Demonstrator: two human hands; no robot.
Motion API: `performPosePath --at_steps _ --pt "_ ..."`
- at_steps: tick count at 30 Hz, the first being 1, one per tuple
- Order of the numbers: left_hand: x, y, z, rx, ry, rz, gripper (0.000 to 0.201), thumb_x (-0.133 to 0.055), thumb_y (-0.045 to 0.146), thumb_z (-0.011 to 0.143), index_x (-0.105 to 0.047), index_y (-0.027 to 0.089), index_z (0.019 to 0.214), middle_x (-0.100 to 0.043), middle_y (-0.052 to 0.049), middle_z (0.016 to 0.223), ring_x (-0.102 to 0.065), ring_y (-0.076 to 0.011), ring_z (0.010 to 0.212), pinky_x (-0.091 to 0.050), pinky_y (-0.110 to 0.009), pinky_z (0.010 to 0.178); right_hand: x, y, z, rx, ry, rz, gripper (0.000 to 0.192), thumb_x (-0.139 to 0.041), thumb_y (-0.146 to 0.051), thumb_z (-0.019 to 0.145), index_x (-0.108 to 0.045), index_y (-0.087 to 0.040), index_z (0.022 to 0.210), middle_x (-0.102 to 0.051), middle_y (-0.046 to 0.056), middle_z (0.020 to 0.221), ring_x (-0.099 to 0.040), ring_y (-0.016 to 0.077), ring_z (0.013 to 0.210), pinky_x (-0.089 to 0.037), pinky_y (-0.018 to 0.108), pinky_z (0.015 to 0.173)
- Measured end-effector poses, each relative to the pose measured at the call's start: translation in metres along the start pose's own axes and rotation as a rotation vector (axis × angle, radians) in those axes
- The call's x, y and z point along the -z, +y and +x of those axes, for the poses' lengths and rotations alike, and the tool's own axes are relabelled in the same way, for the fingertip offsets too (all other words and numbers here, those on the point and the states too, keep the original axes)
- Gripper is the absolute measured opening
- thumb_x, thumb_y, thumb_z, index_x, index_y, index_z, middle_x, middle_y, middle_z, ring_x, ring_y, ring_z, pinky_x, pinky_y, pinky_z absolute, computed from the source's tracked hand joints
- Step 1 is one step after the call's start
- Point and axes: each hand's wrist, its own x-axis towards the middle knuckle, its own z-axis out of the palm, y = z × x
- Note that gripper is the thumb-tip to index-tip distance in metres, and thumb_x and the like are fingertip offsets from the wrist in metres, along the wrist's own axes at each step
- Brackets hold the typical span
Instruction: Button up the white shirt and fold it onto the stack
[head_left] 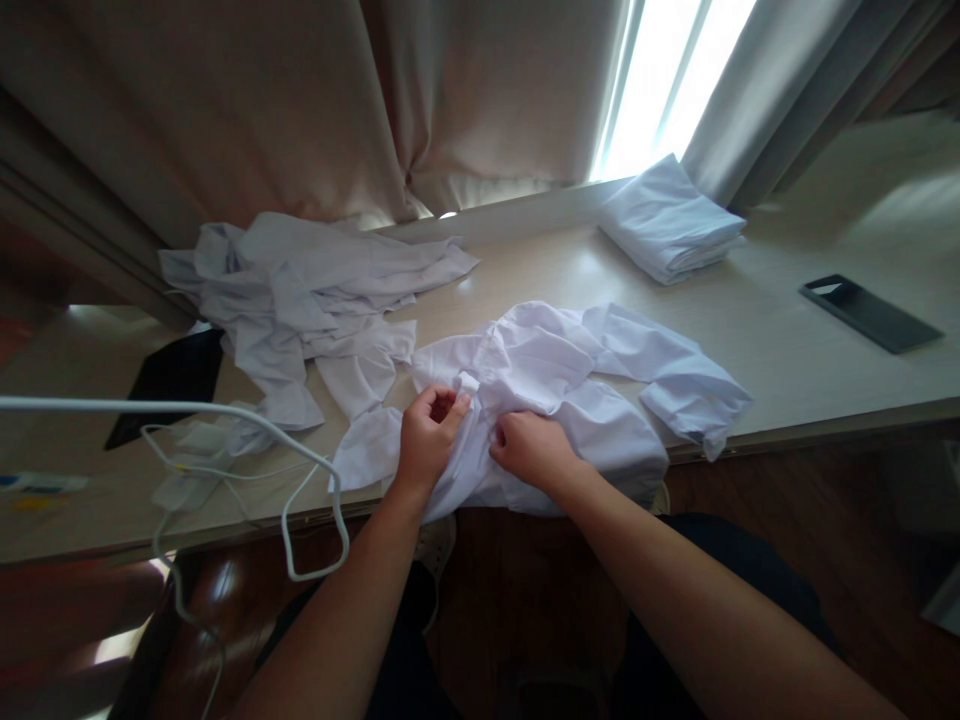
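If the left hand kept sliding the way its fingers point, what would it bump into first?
Probably more of the white shirt that the left hand already grips; its fingers point up and right, across the bunched cloth. Depth is hard to judge.

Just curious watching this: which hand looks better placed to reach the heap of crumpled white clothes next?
Probably the left hand: the crumpled heap lies on its side, while the right hand grips the white garment farther away.

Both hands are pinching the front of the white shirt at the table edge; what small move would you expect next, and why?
Probably draw the hands apart to flatten the cloth. The left hand and right hand grip bunched fabric of the white shirt, which lies crumpled and hangs over the table edge.
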Motion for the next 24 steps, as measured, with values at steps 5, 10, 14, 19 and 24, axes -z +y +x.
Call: performPosePath --at_steps 5,10,14,19,24 --pt "-0.001 -0.006 0.003 0.011 0.03 0.012 0.03 -0.075 0.045 0.08 -0.064 0.017 0.087 -0.059 0.001 0.073 -0.052 -0.0112 0.066 -0.042 -0.023 0.063 0.005 0.007 0.01 -0.013 -0.032 0.422 0.013 -0.061 -0.028 0.075 -0.061 -0.019 0.064 -0.066 0.005 0.066 -0.057 0.0163 0.063 -0.035 0.028 0.058" --pt "-0.007 -0.006 0.001 0.047 0.012 -0.019 0.032 -0.077 0.046 0.078 -0.066 0.016 0.082 -0.063 0.0 0.072 -0.054 -0.0119 0.066 -0.043 -0.023 0.063 0.018 0.005 0.016 -0.086 -0.108 1.228 0.012 -0.057 -0.032 0.077 -0.058 -0.02 0.075 -0.053 -0.004 0.061 -0.043 0.009 0.049 -0.027 0.023 0.047" --pt "-0.009 -0.003 -0.003 0.089 -0.053 -0.101 0.032 -0.079 0.044 0.076 -0.069 0.015 0.084 -0.067 -0.002 0.075 -0.057 -0.0123 0.069 -0.044 -0.023 0.065 0.015 0.004 0.018 -0.078 0.006 1.378 0.017 -0.064 -0.035 0.076 -0.059 -0.019 0.081 -0.054 -0.005 0.064 -0.045 0.0079 0.051 -0.03 0.021 0.048" --pt "-0.006 -0.003 -0.003 0.153 -0.108 -0.21 0.03 -0.081 0.041 0.075 -0.073 0.014 0.085 -0.071 -0.003 0.081 -0.061 -0.0133 0.072 -0.047 -0.024 0.069 0.003 0.004 0.021 0.057 0.055 1.24 0.015 -0.063 -0.033 0.081 -0.062 -0.018 0.084 -0.056 -0.004 0.067 -0.049 0.0093 0.056 -0.036 0.023 0.053" --pt "0.0 -0.001 -0.003 0.171 -0.144 -0.186 0.03 -0.08 0.042 0.076 -0.076 0.015 0.088 -0.071 -0.004 0.079 -0.058 -0.012 0.066 -0.043 -0.022 0.06 0.005 0.004 0.021 0.083 0.055 1.224 0.015 -0.063 -0.033 0.083 -0.063 -0.018 0.084 -0.056 -0.003 0.068 -0.049 0.0098 0.058 -0.037 0.023 0.055"
